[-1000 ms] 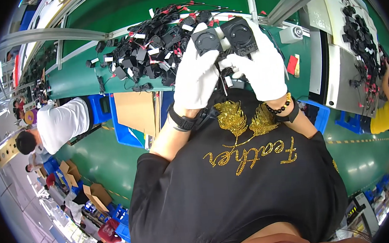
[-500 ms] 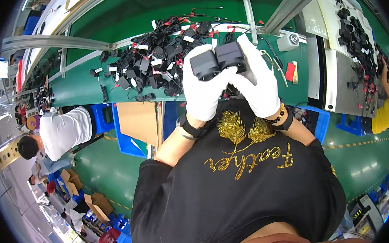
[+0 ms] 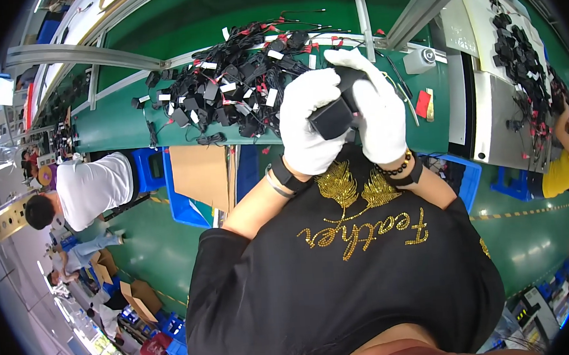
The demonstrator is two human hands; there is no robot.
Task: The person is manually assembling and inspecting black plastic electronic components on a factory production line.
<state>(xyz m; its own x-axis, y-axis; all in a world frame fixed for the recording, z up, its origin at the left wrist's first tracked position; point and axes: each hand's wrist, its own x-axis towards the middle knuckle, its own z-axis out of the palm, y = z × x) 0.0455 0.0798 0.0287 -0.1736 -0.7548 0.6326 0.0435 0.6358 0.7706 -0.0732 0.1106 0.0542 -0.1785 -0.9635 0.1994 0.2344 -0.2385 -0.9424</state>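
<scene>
Since half a second ago, the two black pieces I had side by side have shifted: the left one has tipped over and come nearer to me, while the right one has turned and sunk behind my fingers. My left hand [image 3: 304, 123], in a white, softly creased fabric glove, is clamped on a smooth black plastic block with crisp square edges [image 3: 333, 118], its flat face tilted toward me. My right hand [image 3: 382, 118], gloved alike, curls close around a second dark rounded-edged plastic block [image 3: 350, 76], mostly hidden between my palms. My hands are close together, above the near edge of the smooth green bench [image 3: 115, 138]. Far and left of them sprawls a tangled heap of black boxy parts and thin glossy cables [image 3: 226, 92], flecked with white paper tags and red bits. To the right lie a flat red rectangular piece [image 3: 422, 104] and, farther, a white box with a round dark mark [image 3: 419, 62]. On my near left, a stiff brown cardboard sheet [image 3: 199, 177] stands in a glossy blue plastic bin [image 3: 186, 215].
</scene>
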